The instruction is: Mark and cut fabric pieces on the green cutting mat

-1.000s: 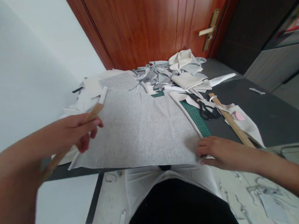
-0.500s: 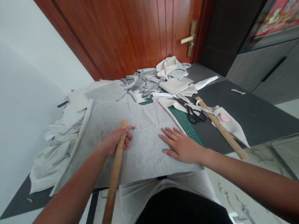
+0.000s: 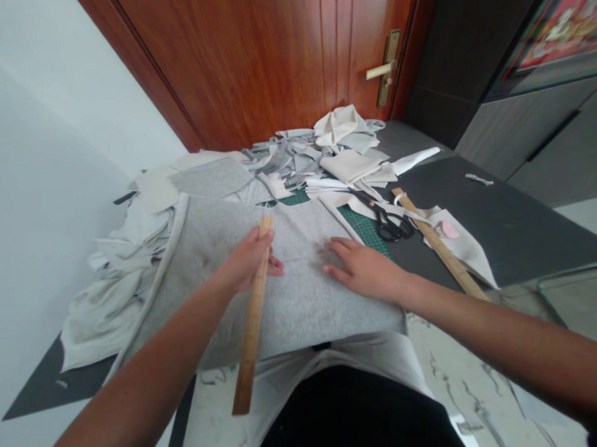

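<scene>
A large piece of grey fabric point(image 3: 297, 303) with pale side edges lies spread over the dark table, its near edge close to my body. My left hand point(image 3: 253, 256) grips a wooden ruler point(image 3: 253, 319) near its upper end. The ruler slants down toward me, its lower end past the near edge of the fabric. On the right part of the fabric is my right hand point(image 3: 363, 267), open, palm down, fingers apart and holding nothing. Under the fabric's right side a green cutting mat point(image 3: 366, 232) shows.
Black-handled scissors point(image 3: 391, 225) lie right of the mat, beside a second wooden ruler point(image 3: 445, 252) and a fabric piece with a pink patch point(image 3: 449, 229). Fabric scraps point(image 3: 295, 157) pile up before the wooden door point(image 3: 250, 59). More cloth point(image 3: 108, 320) lies at the left.
My left hand has moved right and slightly away from me with the ruler, its fingers closing more around it. My right hand has shifted slightly, its fingers less flat. The view has tilted a little.
</scene>
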{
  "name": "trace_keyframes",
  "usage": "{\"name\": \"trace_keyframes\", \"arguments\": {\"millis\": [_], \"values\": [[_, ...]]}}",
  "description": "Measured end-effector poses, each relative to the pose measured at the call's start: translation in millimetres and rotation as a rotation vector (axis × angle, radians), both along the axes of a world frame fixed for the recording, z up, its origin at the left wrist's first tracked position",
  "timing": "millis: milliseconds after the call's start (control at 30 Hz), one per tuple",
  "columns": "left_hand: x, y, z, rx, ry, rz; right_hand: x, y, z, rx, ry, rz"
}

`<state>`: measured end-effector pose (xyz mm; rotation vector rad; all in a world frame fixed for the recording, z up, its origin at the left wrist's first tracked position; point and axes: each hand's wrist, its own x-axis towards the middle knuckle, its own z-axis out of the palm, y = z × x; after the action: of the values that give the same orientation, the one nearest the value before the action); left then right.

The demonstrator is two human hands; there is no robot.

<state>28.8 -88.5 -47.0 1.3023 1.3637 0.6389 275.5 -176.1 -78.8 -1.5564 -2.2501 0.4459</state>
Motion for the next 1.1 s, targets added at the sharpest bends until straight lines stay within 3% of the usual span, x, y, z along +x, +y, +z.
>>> {"name": "trace_keyframes", "arguments": {"millis": [100,167,333,433,533,667,767,867,1100], "values": [[38.7,23.1,-11.1,0.202,0.056,-0.022,-25.8,20.7,6.7,-0.057,0.202,0.01],[61.0,41.1,-25.0,0.301,0.122,-0.015,-37.2,29.9,3.2,-0.067,0.227,0.031],[86.5,72.1,-54.7,0.431,0.209,0.03,-21.0,36.4,-20.0,-0.006,-0.109,-0.149],[83.9,73.6,-59.1,0.587,0.409,-0.032,-1.3,33.9,-25.7,0.0,-0.233,-0.278],[79.6,70.3,-59.1,0.706,0.709,-0.204,1.5,41.1,-20.9,0.036,-0.319,-0.346],[76.0,74.7,-61.5,0.731,0.737,-0.405,-18.0,81.2,-12.2,0.095,-0.218,-0.171],[68.5,81.1,-65.2,0.757,0.657,-0.417,-28.2,120.9,-14.7,0.067,-0.143,-0.107],[55.2,81.6,-68.2,0.796,0.711,-0.406,-24.3,145.7,-24.4,0.072,-0.153,-0.183],[30.4,73.3,-67.5,0.838,0.849,-0.429,-5.7,148.9,-39.9,0.119,-0.219,-0.325]]}}
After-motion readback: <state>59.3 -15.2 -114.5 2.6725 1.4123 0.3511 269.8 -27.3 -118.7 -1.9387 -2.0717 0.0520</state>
